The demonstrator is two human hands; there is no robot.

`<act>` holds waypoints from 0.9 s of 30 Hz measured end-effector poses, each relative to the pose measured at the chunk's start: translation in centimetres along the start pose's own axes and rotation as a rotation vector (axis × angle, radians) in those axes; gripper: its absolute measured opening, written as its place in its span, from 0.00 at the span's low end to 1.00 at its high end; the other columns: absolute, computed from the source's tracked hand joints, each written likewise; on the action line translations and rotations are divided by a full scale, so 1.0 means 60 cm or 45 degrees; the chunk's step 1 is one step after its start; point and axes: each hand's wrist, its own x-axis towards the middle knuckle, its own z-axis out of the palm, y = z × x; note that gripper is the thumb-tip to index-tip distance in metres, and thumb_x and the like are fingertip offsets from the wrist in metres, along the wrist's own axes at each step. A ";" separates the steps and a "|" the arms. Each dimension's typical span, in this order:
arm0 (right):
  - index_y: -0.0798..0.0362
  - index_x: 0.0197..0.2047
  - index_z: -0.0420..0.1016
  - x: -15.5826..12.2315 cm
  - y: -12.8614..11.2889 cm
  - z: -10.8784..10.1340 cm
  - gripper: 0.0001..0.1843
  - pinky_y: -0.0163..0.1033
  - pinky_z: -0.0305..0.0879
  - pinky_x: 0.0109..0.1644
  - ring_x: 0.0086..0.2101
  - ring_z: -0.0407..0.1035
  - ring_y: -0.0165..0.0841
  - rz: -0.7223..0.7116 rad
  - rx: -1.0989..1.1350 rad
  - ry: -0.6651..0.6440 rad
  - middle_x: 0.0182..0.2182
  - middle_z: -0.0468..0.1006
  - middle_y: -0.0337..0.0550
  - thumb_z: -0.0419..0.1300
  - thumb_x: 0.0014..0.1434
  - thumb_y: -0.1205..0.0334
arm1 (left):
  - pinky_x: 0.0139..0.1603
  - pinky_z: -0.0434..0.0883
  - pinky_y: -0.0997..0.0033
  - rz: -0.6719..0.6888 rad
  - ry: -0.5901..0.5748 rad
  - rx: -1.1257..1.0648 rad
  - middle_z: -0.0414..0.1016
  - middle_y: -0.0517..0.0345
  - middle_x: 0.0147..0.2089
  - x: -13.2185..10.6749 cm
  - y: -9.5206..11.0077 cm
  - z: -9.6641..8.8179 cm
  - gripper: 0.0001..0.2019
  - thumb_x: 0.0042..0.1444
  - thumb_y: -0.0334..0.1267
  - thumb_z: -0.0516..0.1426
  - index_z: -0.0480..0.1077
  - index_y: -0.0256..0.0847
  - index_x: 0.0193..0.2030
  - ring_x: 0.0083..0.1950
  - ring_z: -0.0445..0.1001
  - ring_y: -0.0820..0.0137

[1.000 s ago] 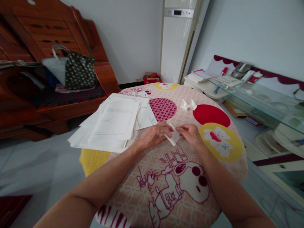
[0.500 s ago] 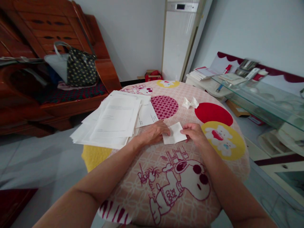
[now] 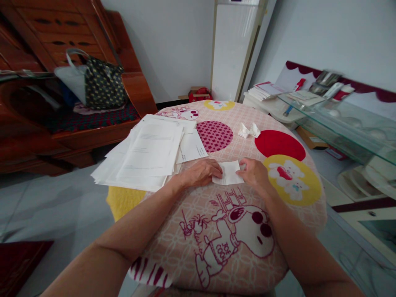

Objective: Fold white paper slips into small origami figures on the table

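A small white sheet of folded paper [image 3: 229, 173] lies between my hands on the patterned tablecloth [image 3: 173, 247]. At its left edge my left hand [image 3: 204, 172] is closed, thumb and fingers gripping the paper. My right hand [image 3: 254, 174] pinches the right edge between thumb and forefinger. Faint creases show on the sheet. Beyond it stand two small folded paper shapes [image 3: 249, 130]. To the left, beside my left forearm, is a loose stack of printed papers [image 3: 151, 148].
A wooden bench [image 3: 136, 95] at the left carries a dark patterned bag [image 3: 103, 84]. On the right, a glass shelf [image 3: 349, 128] with dishes and papers stands close to the table. A tall white cabinet-like unit [image 3: 232, 49] rises behind the table.
The paper now lies flatter and more level between my hands; its right side has turned slightly. My right hand has shifted a little to the right. The view has tilted down slightly.
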 end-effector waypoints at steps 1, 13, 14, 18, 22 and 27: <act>0.51 0.45 0.81 -0.003 -0.004 0.000 0.17 0.38 0.61 0.36 0.32 0.73 0.38 -0.040 -0.089 0.038 0.27 0.80 0.43 0.69 0.49 0.67 | 0.56 0.73 0.58 0.000 -0.005 -0.007 0.82 0.54 0.47 0.000 0.001 0.001 0.19 0.50 0.19 0.55 0.80 0.42 0.42 0.51 0.77 0.63; 0.54 0.26 0.78 -0.015 -0.019 0.027 0.05 0.33 0.54 0.27 0.21 0.64 0.27 -0.237 0.429 -0.414 0.18 0.72 0.35 0.63 0.47 0.72 | 0.48 0.74 0.66 -0.085 -0.049 -0.302 0.82 0.53 0.47 -0.007 -0.014 -0.004 0.09 0.58 0.30 0.60 0.81 0.43 0.43 0.47 0.78 0.67; 0.54 0.25 0.77 -0.016 -0.021 0.026 0.05 0.33 0.54 0.26 0.21 0.63 0.27 -0.204 0.429 -0.424 0.18 0.72 0.35 0.63 0.46 0.73 | 0.48 0.74 0.66 -0.095 -0.052 -0.350 0.82 0.52 0.46 -0.007 -0.016 -0.005 0.08 0.59 0.32 0.60 0.81 0.42 0.42 0.46 0.78 0.67; 0.53 0.22 0.75 -0.022 -0.033 0.019 0.07 0.33 0.53 0.25 0.19 0.63 0.28 -0.082 0.384 -0.473 0.15 0.71 0.35 0.62 0.44 0.74 | 0.46 0.73 0.69 -0.165 -0.040 -0.472 0.82 0.53 0.43 -0.006 -0.017 -0.009 0.07 0.62 0.36 0.59 0.79 0.40 0.41 0.43 0.78 0.69; 0.52 0.22 0.73 -0.026 -0.041 0.018 0.08 0.33 0.54 0.23 0.17 0.64 0.28 0.019 0.360 -0.506 0.13 0.71 0.35 0.60 0.45 0.75 | 0.46 0.72 0.70 -0.214 -0.045 -0.473 0.82 0.55 0.42 -0.006 -0.015 -0.010 0.08 0.63 0.35 0.57 0.79 0.41 0.43 0.43 0.77 0.70; 0.52 0.22 0.72 -0.026 -0.043 0.019 0.09 0.32 0.54 0.21 0.15 0.62 0.27 0.082 0.358 -0.529 0.12 0.70 0.35 0.59 0.46 0.75 | 0.41 0.70 0.72 -0.303 -0.012 -0.418 0.81 0.56 0.40 -0.005 -0.009 -0.011 0.10 0.64 0.37 0.55 0.78 0.39 0.42 0.38 0.75 0.71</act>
